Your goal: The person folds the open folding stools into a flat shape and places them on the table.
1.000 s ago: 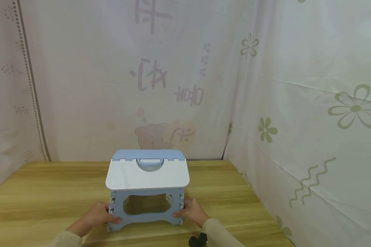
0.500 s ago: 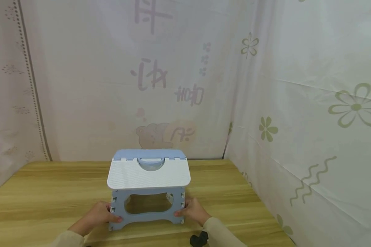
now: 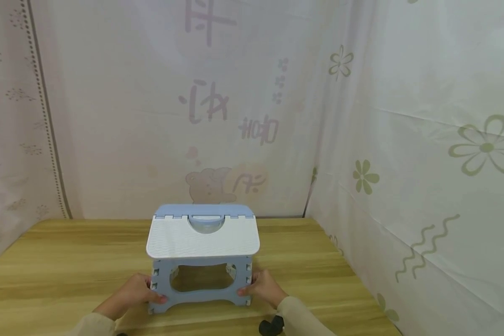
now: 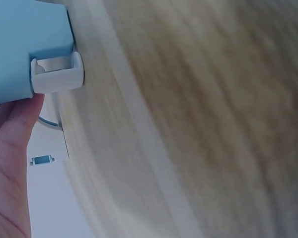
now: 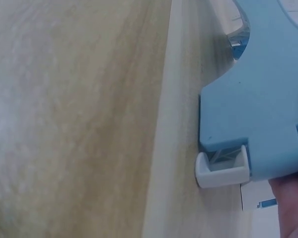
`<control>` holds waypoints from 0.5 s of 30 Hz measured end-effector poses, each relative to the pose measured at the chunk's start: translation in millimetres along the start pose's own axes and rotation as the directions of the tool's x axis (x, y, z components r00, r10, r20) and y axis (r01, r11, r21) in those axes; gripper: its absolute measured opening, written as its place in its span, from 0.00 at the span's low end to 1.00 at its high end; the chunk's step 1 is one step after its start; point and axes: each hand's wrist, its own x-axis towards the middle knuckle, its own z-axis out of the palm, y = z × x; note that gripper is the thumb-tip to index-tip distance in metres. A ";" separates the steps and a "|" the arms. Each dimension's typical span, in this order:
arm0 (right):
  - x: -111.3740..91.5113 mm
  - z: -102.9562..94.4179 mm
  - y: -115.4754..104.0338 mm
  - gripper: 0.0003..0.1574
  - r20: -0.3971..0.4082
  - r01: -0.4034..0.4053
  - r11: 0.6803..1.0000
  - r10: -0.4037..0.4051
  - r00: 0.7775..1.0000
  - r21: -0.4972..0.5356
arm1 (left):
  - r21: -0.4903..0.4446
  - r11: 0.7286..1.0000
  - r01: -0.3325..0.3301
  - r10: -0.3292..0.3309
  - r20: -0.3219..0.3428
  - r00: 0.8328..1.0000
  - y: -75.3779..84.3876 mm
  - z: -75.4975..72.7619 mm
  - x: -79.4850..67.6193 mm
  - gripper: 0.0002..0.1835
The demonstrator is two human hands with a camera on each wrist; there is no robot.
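A blue and white folding step stool stands unfolded on the wooden table, its white top panel tilted toward me and its blue front leg panel facing me. My left hand grips the left edge of that panel, thumb on the front and fingers behind. On the opposite edge my right hand grips in the same way. The left wrist view shows a white hinge clip at the stool's foot beside my fingers. A similar clip shows in the right wrist view, close to the table.
The wooden table reaches back to a printed white curtain, and another curtain hangs along its right side. Beside my right sleeve lies a small black object.
The stool and both hands appear very slightly farther right in the head view, along with the whole scene. Both hands keep the same hold on the stool.
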 end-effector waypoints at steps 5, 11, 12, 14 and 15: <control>0.2 0.3 1.3 0.13 -0.010 0.008 1.000 -0.008 1.000 -0.027 | -0.025 0.999 -0.028 0.029 0.016 0.999 -3.1 -0.3 0.9 0.14; -0.5 -0.8 1.4 0.14 -0.014 0.008 1.000 -0.009 1.000 -0.024 | -0.033 0.998 -0.053 0.054 0.037 0.998 -4.7 -1.2 4.6 0.14; -0.6 -0.8 1.1 0.14 -0.016 0.008 1.000 -0.008 1.000 -0.019 | -0.035 0.998 -0.057 0.058 0.039 0.998 -4.8 -1.1 4.5 0.14; -0.4 0.0 1.0 0.14 -0.016 0.006 1.000 -0.006 1.000 -0.014 | -0.040 0.998 -0.046 0.047 0.029 0.998 -5.5 -0.4 3.6 0.15; -0.2 0.4 1.3 0.14 -0.015 0.005 1.000 -0.005 1.000 -0.011 | -0.039 0.998 -0.048 0.049 0.031 0.998 -6.2 -0.2 3.4 0.15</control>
